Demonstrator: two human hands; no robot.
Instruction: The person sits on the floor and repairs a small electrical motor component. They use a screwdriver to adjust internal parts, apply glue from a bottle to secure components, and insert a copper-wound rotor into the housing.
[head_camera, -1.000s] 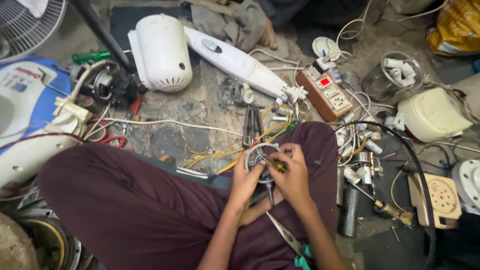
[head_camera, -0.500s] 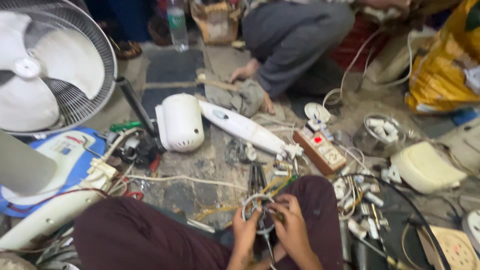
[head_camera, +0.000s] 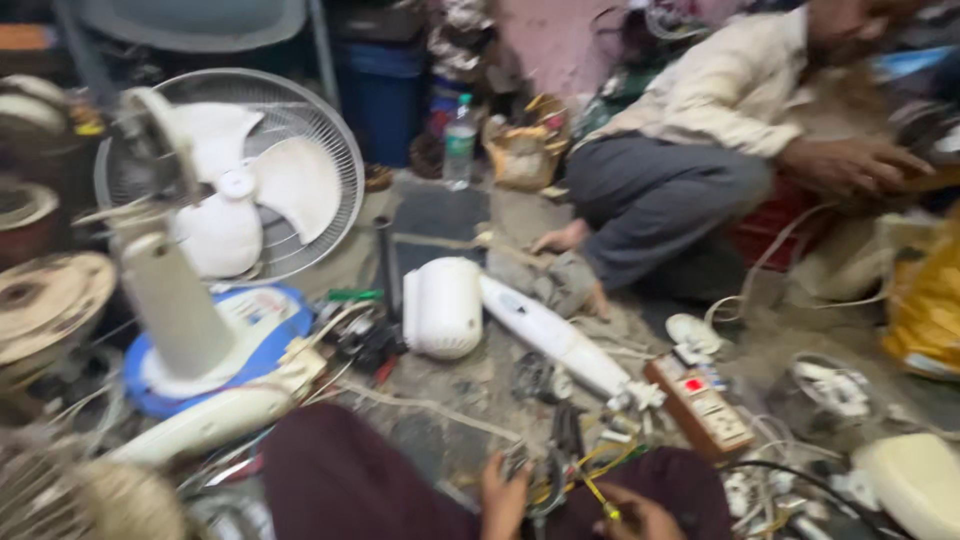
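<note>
Wire coil (head_camera: 545, 490) clamped in both hands (head_camera: 560, 505); white motor housing (head_camera: 441, 307), power strip (head_camera: 700, 402) lie beyond.

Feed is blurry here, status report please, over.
Left hand and right hand both on small wired part. Grip unclear. Pliers and loose wires close by.

A dusty grey concrete floor (head_camera: 450, 400) spreads under clutter. A white pedestal fan (head_camera: 235, 190) stands far left, a dark blue plastic bin (head_camera: 385, 115) behind it, a pink wall (head_camera: 560, 40) beyond.
</note>
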